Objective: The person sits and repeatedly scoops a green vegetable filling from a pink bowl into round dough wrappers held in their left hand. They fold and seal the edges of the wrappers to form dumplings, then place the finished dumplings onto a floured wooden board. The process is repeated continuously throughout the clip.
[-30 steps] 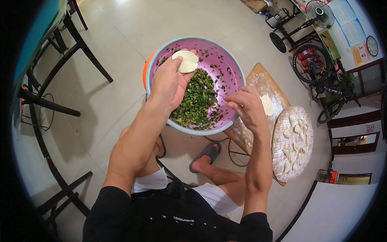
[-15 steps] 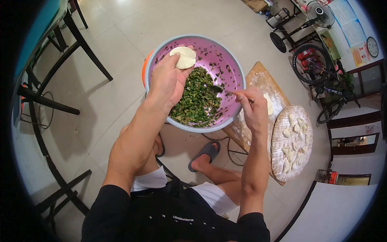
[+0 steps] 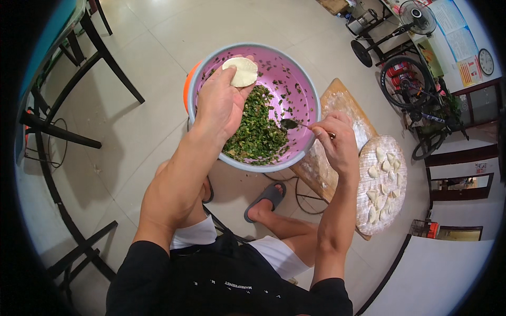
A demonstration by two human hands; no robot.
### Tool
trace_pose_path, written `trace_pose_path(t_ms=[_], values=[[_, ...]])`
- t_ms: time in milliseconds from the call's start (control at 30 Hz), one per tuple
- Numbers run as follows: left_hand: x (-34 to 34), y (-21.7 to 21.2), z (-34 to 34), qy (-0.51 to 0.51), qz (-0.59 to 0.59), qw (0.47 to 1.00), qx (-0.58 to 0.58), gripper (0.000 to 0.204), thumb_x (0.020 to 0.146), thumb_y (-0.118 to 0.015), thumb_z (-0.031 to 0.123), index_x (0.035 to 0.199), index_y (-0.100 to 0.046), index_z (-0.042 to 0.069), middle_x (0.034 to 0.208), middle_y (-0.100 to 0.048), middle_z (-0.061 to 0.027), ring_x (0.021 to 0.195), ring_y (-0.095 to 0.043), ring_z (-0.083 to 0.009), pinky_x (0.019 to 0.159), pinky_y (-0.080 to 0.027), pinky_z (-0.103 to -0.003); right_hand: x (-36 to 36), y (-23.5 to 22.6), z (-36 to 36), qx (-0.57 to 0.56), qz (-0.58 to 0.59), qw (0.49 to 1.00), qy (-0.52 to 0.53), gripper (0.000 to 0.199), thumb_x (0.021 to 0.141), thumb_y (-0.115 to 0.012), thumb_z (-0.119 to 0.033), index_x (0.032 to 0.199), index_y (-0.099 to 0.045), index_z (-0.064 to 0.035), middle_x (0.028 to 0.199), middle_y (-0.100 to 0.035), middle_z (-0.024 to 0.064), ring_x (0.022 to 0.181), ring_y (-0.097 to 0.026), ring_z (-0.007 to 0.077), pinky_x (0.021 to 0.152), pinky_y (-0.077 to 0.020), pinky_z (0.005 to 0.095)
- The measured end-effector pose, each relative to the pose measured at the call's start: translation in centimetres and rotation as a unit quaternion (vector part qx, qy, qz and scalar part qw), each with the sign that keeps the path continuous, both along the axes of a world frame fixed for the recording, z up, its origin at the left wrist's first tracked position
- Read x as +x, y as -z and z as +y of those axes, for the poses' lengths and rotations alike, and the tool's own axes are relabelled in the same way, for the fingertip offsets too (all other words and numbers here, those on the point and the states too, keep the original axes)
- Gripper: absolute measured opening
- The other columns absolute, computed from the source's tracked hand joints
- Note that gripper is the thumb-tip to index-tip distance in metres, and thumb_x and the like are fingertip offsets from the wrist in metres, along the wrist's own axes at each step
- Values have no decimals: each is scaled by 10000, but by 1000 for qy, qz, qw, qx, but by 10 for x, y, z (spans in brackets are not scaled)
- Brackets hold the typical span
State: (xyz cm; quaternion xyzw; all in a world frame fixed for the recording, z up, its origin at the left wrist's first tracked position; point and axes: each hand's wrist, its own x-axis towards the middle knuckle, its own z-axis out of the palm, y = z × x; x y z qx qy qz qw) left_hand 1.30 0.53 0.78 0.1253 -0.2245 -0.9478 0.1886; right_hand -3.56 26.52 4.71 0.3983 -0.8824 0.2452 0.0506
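A round, pale dumpling wrapper (image 3: 244, 72) rests on the fingers of my left hand (image 3: 220, 100), with the thumb pressing its edge, above the far left of a large basin (image 3: 307, 79). The basin is pink inside with a pale blue rim. Chopped green filling (image 3: 255, 134) lies in its bottom, with bits stuck to the wall. At the basin's right side my right hand (image 3: 337, 139) is closed round the handle of a spoon (image 3: 289, 124). The spoon's bowl hangs over the filling's right edge and looks dark; I cannot tell how much filling is on it.
Right of the basin lies a floured wooden board (image 3: 337, 97). A round ridged tray (image 3: 369, 226) with several folded dumplings (image 3: 387, 166) overlaps its near end. Something orange (image 3: 191, 89) shows under the basin's left side. Dark chair legs (image 3: 110, 63) stand left; a fan (image 3: 416, 20) and bicycle (image 3: 408, 84) stand far right.
My right hand and the spoon have shifted slightly right and nearer to me, away from the filling. My left hand still holds the wrapper in nearly the same place.
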Motion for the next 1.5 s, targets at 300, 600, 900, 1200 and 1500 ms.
trace_pose_path(t_ms=[300, 600, 900, 1200, 1500], values=[[2, 0, 10, 6, -3, 1000, 10, 352, 1061, -365, 92, 1340, -482, -88, 1363, -569, -203, 1265, -567, -293, 1108, -460, -444, 25, -8, -2, -20, -51, 998, -28, 124, 884, -713, -182, 876, -757, -66, 797, -664, 59, 872, -589, 261, 897, -415, 399], [0, -2, 12, 12, -2, 1000, 8, 351, 1065, -365, 99, 1342, -479, -85, 1359, -568, -202, 1271, -559, -291, 1108, -462, -438, 24, 5, 3, -70, -111, 991, -12, 118, 900, -692, -153, 866, -759, -63, 760, -652, 70, 829, -582, 268, 833, -435, 391], [0, -5, 16, 11, -10, 1000, -3, 348, 1076, -345, 102, 1339, -479, -82, 1356, -565, -204, 1264, -563, -290, 1107, -464, -436, 32, 16, -7, -50, -84, 993, 69, 204, 931, -648, -168, 814, -755, -41, 709, -631, 84, 786, -569, 269, 797, -436, 388], [-13, -4, 9, -13, -1, 1000, 2, 348, 1075, -336, 95, 1346, -459, -86, 1356, -559, -216, 1259, -565, -301, 1102, -469, -444, 33, 44, -13, -160, -197, 966, 48, 203, 920, -623, -150, 817, -777, -67, 745, -631, 65, 783, -579, 247, 821, -450, 397], [-27, 3, -2, -39, 20, 999, 24, 322, 1064, -358, 78, 1315, -469, -89, 1331, -566, -227, 1258, -565, -324, 1114, -462, -459, 31, 28, -29, -164, -294, 941, -30, 205, 958, -623, -165, 877, -762, -37, 769, -649, 41, 745, -610, 156, 724, -486, 292]])
